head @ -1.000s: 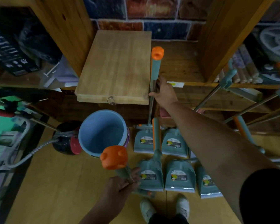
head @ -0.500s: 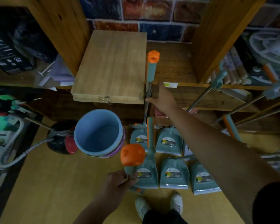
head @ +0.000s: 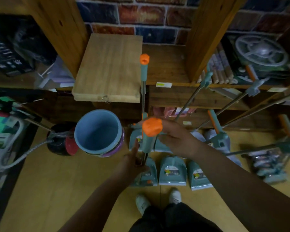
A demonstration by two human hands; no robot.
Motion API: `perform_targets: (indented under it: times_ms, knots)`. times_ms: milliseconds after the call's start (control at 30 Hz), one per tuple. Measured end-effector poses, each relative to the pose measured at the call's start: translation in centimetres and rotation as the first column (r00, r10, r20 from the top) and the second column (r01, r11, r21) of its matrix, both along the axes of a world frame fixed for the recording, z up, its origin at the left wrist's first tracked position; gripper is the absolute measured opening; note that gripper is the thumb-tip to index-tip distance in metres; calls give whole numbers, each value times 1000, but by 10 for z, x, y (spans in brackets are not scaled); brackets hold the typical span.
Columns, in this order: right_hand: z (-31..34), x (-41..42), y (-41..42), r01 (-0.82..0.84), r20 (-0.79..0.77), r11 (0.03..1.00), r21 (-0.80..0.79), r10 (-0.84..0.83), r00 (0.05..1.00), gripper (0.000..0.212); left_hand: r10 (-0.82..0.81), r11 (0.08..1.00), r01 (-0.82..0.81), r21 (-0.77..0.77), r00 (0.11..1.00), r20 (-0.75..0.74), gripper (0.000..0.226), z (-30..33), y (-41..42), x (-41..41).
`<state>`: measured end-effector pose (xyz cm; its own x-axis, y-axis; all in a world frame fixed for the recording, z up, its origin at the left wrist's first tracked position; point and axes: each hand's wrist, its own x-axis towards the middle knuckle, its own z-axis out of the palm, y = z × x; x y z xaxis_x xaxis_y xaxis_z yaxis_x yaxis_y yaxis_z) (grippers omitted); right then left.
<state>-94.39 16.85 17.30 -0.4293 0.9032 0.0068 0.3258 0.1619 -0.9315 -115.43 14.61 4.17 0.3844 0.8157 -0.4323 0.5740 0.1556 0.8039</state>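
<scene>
I see the handle (head: pixel 147 141) at frame centre, its long axis running from the floor up toward the camera, with the orange cap (head: pixel 151 126) on top. The left hand (head: pixel 136 159) grips it low, on the bare metal. The right hand (head: pixel 176 139) is nearer the cap, just right of it, fingers loosely apart and holding nothing. The bucket (head: pixel 99 131) crowds the left side and dustpans (head: pixel 172 171) lie below, so I judge the open room is upward.

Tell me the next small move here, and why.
Probably close the right hand round the teal grip under the orange cap: it hovers open beside it, while only the left hand holds the thin shaft lower down.
</scene>
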Motion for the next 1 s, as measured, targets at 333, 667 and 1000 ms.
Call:
perform_targets:
  times_ms: [333,667,1000]
  knots:
    - [12,-15,6,11,202,996,-90,7,979,39,2,1000,-2,11,999,-41,80,5,19,21]
    - [1,-13,13,89,325,996,-5,-83,942,26,2,1000,0,16,991,-137,67,6,41,27]
    - [-12,-19,2,15,359,993,113,-55,932,23,-26,981,75,181,966,-259,55,-7,41,34]
